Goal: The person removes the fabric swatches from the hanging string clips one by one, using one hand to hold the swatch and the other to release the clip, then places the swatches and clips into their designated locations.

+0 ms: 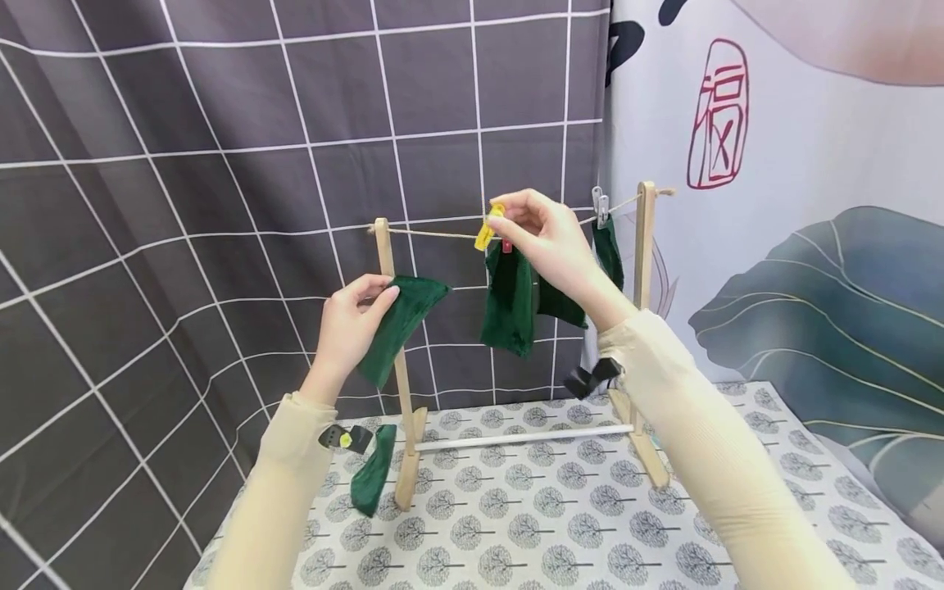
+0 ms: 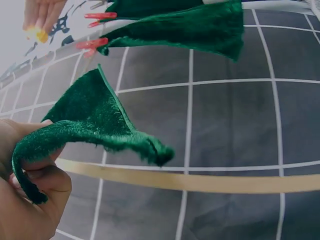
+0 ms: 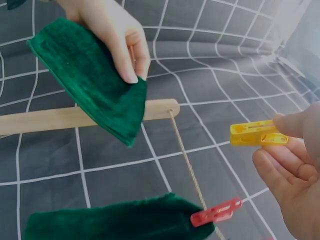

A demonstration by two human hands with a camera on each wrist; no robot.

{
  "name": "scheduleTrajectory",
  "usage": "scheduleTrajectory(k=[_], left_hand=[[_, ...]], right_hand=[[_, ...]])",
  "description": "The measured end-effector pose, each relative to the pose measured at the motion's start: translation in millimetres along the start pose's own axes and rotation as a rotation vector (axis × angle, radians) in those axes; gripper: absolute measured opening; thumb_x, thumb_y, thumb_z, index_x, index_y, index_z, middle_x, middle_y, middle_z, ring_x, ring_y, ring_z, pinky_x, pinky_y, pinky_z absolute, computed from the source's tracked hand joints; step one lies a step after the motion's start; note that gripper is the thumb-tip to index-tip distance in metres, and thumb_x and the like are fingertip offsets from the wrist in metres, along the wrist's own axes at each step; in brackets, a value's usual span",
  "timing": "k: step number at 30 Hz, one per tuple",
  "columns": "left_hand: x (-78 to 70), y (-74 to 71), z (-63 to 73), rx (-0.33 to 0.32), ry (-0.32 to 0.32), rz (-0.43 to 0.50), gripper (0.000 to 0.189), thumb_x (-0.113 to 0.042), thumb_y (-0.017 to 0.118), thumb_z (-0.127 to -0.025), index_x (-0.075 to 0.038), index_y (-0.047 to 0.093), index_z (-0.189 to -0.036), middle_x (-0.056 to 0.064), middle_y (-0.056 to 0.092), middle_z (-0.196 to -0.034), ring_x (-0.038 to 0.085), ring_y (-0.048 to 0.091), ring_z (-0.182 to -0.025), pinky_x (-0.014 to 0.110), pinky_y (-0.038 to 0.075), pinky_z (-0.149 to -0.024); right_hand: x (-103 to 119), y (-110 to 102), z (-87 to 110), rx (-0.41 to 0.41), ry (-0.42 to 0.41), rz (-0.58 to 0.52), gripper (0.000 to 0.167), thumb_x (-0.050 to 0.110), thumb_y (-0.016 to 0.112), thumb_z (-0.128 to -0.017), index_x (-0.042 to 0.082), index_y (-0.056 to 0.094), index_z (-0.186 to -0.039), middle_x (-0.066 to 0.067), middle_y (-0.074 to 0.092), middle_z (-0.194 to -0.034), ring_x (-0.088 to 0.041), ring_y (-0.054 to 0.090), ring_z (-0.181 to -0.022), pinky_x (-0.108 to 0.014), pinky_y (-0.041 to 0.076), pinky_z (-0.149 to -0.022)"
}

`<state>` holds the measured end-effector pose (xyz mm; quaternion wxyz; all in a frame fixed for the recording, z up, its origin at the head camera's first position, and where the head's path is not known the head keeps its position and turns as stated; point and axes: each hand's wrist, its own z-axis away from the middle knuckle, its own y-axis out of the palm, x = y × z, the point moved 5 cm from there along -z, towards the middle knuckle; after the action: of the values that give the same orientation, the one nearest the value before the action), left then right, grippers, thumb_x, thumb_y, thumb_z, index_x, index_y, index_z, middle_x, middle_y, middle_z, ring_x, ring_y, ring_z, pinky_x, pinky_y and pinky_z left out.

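Observation:
Pinched between the thumb and fingers of my left hand (image 1: 352, 321) is a green velvety cloth (image 1: 404, 324), held by one corner near the left post. My right hand (image 1: 549, 238) pinches a yellow clothespin (image 3: 257, 132) above the string line (image 1: 435, 234). On that line hangs another green cloth (image 1: 509, 299), fastened by a red clothespin (image 3: 216, 212). Further right, more green cloth (image 1: 608, 252) hangs from a white clothespin (image 1: 602, 211). In the right wrist view, the held cloth lies in front of the wooden post (image 3: 40, 119).
The rack has a left post (image 1: 403, 385), a right post (image 1: 643, 246) and a white crossbar (image 1: 524, 438). A further green cloth (image 1: 374, 471) shows below my left wrist. The tree-print tablecloth (image 1: 479, 533) lies beneath; a dark grid curtain (image 1: 243, 197) hangs behind.

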<state>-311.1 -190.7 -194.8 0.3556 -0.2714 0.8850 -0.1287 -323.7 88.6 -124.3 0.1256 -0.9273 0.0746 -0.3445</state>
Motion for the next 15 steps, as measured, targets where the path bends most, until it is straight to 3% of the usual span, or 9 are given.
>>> scheduleTrajectory(k=[7, 15], left_hand=[[29.3, -10.8, 26.9, 0.018, -0.075, -0.063, 0.025, -0.019, 0.068, -0.099, -0.001, 0.071, -0.116, 0.018, 0.073, -0.104, 0.032, 0.075, -0.085, 0.014, 0.049, -0.062], [72.7, -38.8, 60.0, -0.036, -0.194, -0.175, 0.028, -0.024, 0.066, -0.1, -0.002, 0.071, -0.115, 0.02, 0.074, -0.105, 0.035, 0.074, -0.087, 0.013, 0.047, -0.065]], right_hand=[[-20, -20, 35.4, 0.002, 0.063, -0.025, 0.035, 0.024, 0.072, -0.095, 0.006, 0.068, -0.125, -0.005, 0.07, -0.106, -0.014, 0.066, -0.097, -0.02, 0.05, -0.088], [-43, -60, 83.2, -0.053, 0.168, -0.052, 0.037, 0.024, 0.071, -0.096, 0.011, 0.067, -0.13, 0.007, 0.072, -0.106, -0.009, 0.067, -0.1, -0.017, 0.049, -0.089]])
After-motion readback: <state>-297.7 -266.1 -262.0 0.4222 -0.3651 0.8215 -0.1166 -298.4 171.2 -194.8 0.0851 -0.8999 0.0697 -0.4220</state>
